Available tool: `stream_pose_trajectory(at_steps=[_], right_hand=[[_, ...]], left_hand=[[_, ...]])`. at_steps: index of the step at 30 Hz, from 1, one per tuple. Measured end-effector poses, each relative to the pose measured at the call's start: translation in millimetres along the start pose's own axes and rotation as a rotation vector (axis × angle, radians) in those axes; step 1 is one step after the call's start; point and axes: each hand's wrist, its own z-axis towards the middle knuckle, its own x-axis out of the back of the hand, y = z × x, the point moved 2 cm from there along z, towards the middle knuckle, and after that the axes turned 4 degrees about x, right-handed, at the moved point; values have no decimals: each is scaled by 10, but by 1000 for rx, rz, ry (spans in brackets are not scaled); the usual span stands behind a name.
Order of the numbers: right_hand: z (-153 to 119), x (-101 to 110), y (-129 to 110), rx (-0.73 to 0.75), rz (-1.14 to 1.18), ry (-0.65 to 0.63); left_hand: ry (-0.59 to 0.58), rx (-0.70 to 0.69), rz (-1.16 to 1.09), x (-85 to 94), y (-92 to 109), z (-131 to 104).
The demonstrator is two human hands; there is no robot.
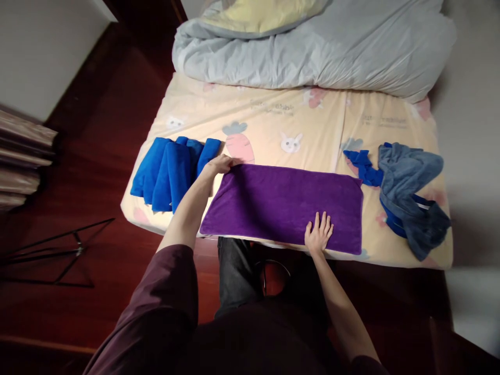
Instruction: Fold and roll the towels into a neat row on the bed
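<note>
A purple towel lies spread flat along the near edge of the bed, wider than it is deep. At its far left corner my left hand is closed, fingers pinched on the cloth; the fingertips are partly hidden. My right hand rests palm down on the towel's near edge, right of the middle, with fingers spread. Just left of my left hand lie several folded blue towels, overlapping in a row.
On the bed's right side sits a crumpled heap of grey-blue cloth with bright blue cloth beside it. A bunched grey quilt covers the far end of the patterned bed sheet. A black tripod stands on the floor at left.
</note>
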Motion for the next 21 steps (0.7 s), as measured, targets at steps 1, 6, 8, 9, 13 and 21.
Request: stream_pose_trajectory(at_steps=[1, 6, 8, 9, 13, 21], right_hand=[[0, 1, -2, 0, -5, 4], [-6, 8, -13, 3, -13, 4], [-9, 11, -14, 4, -11, -8], [-10, 12, -14, 4, -12, -15], [-12, 14, -15, -10, -19, -38], [12, 38, -49, -29, 15, -74]], left_hand=[[-13, 38, 36, 8, -16, -4], [123, 134, 107, -7, -22, -87], [180, 150, 110, -32, -25, -107], [192, 155, 106, -38, -32, -109], [234, 174, 78, -17, 40, -131], [381, 92, -127, -665, 1421, -812]])
